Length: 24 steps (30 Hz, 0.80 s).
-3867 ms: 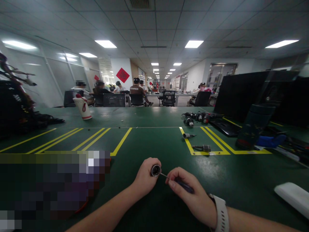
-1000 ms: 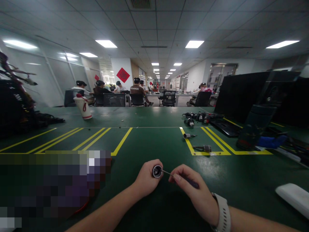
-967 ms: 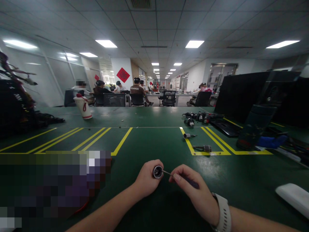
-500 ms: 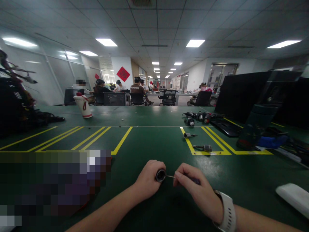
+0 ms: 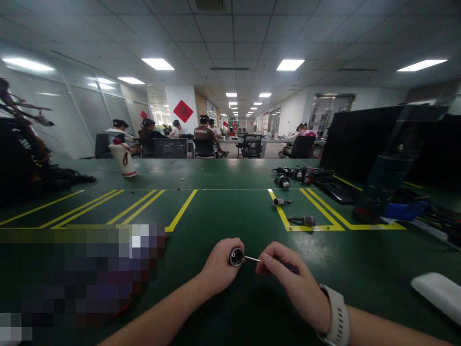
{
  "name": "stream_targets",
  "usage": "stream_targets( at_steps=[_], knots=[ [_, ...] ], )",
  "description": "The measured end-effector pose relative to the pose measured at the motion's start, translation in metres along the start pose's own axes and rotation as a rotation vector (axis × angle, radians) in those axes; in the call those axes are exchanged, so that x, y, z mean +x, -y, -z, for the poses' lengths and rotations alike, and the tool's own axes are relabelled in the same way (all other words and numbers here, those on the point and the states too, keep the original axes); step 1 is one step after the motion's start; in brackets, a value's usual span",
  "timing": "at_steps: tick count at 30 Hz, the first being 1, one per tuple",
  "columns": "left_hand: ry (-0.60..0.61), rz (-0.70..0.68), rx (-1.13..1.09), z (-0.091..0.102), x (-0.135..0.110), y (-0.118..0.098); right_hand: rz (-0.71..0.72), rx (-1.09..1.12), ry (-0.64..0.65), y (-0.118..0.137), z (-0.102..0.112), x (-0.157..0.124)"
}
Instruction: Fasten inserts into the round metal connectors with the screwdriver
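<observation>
My left hand [image 5: 220, 269] is closed around a dark hollow metal cylinder [image 5: 236, 257], its round open end facing me and a small light-coloured part visible inside. Most of its body is hidden in the fingers. Between thumb and fingers of my right hand [image 5: 290, 274] is a screwdriver [image 5: 252, 259] with a thin bright shaft and a dark purplish handle, mostly covered by the hand. The shaft points left and meets the right side of the cylinder's rim; I cannot tell whether the tip sits in a hole or screw there.
Two metal parts with thin stems, one nearer [image 5: 309, 221] and one farther [image 5: 279, 202], lie by yellow tape lines. Dark connectors [image 5: 284, 181] cluster behind them. A bottle [image 5: 383, 187] stands right, a paper cup [image 5: 123, 161] far left. A white object [image 5: 437, 293] lies right; the left foreground is pixelated.
The cylinder has shifted slightly left and up, and its open end has turned so more of its inside shows. More of the screwdriver's shaft is visible. Both hands keep their grip.
</observation>
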<state>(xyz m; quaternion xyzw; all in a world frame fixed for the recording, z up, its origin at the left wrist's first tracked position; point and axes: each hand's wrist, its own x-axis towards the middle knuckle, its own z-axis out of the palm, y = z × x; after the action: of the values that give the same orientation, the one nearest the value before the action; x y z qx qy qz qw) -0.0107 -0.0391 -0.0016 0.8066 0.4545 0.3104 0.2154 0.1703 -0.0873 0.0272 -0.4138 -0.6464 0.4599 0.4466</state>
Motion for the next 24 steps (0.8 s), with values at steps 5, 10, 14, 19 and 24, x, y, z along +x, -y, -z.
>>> stream_targets(
  at_steps=[5,10,14,19,24],
  knots=[
    [-0.016,-0.004,0.014,-0.001,-0.002,0.002,0.017,-0.114,0.017,0.004,-0.001,-0.003],
    [-0.017,-0.010,0.012,-0.001,-0.002,0.002,0.004,-0.067,0.041,0.004,-0.001,-0.001],
    [-0.010,0.005,-0.020,0.001,-0.001,-0.001,-0.030,0.122,0.037,-0.001,-0.001,0.004],
    [0.002,0.020,-0.078,0.003,0.001,-0.003,-0.069,0.268,0.013,-0.007,-0.004,0.005],
    [-0.010,0.039,-0.103,0.004,0.001,-0.005,-0.067,0.260,0.012,-0.006,-0.001,0.004]
  ],
)
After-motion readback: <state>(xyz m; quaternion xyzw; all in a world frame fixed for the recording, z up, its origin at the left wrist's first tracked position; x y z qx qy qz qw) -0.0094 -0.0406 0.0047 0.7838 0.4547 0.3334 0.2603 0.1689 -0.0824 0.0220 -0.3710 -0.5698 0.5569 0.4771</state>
